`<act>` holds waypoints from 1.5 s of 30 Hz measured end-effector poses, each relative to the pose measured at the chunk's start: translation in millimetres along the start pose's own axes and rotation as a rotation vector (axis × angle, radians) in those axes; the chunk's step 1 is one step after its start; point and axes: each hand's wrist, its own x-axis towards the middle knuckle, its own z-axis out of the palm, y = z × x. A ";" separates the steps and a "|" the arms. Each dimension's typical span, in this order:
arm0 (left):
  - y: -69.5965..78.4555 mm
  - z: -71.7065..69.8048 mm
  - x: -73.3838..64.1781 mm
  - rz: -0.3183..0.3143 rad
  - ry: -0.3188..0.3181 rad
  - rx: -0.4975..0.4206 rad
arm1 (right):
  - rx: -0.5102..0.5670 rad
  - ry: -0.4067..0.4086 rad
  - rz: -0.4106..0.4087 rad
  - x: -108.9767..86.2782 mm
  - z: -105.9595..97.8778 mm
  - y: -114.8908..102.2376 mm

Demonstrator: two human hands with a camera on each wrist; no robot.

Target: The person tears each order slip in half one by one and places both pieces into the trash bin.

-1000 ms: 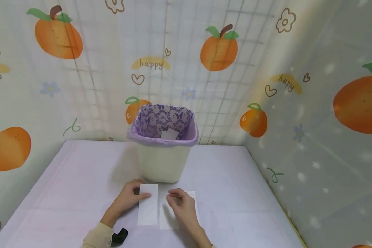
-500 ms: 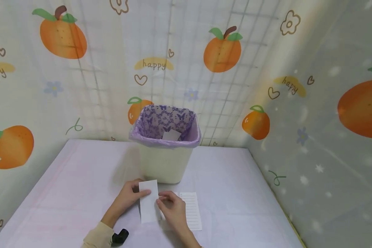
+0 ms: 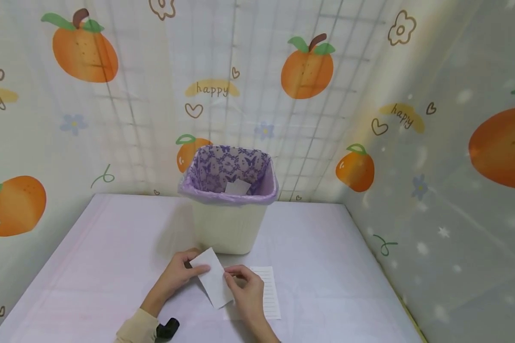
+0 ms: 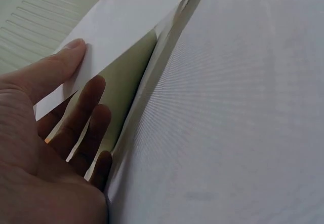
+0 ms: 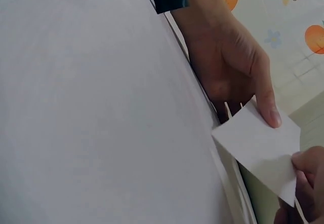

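My left hand (image 3: 176, 274) pinches a white piece of paper (image 3: 214, 281), thumb on top and fingers beneath. In the left wrist view the thumb (image 4: 71, 62) lies across the paper's face. My right hand (image 3: 248, 293) pinches the same paper at its right edge, as the right wrist view also shows at the paper's side (image 5: 268, 153). The paper is tilted and raised over the table. A lined sheet of paper (image 3: 271, 295) lies flat on the table, partly hidden behind my right hand.
A cream bin (image 3: 227, 228) with a purple patterned liner stands just beyond my hands, with white paper (image 3: 238, 186) inside. A black object (image 3: 168, 329) is by my left sleeve. A fruit-printed curtain (image 3: 146, 95) surrounds the white-covered table (image 3: 111, 257).
My right hand has come left from above the lined sheet and taken hold of the white paper's edge. The paper has turned from upright to slanted, its lower end swinging right.
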 end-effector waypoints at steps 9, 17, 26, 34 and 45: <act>0.3 3.2 -0.8 0.043 -0.085 0.038 | 0.043 0.074 0.035 3.7 -4.5 3.9; 4.2 7.3 -2.8 0.084 -0.171 0.124 | 0.020 0.052 0.060 5.1 -10.2 3.4; 0.5 13.5 -1.2 0.111 -0.169 0.103 | -0.024 -0.055 0.012 3.0 -9.6 2.9; 1.5 20.8 -3.6 0.125 -0.157 0.094 | -0.022 -0.108 -0.016 2.8 -9.5 5.0; 5.9 29.5 -5.7 0.127 -0.165 0.081 | -0.033 -0.135 -0.043 1.8 -10.4 7.4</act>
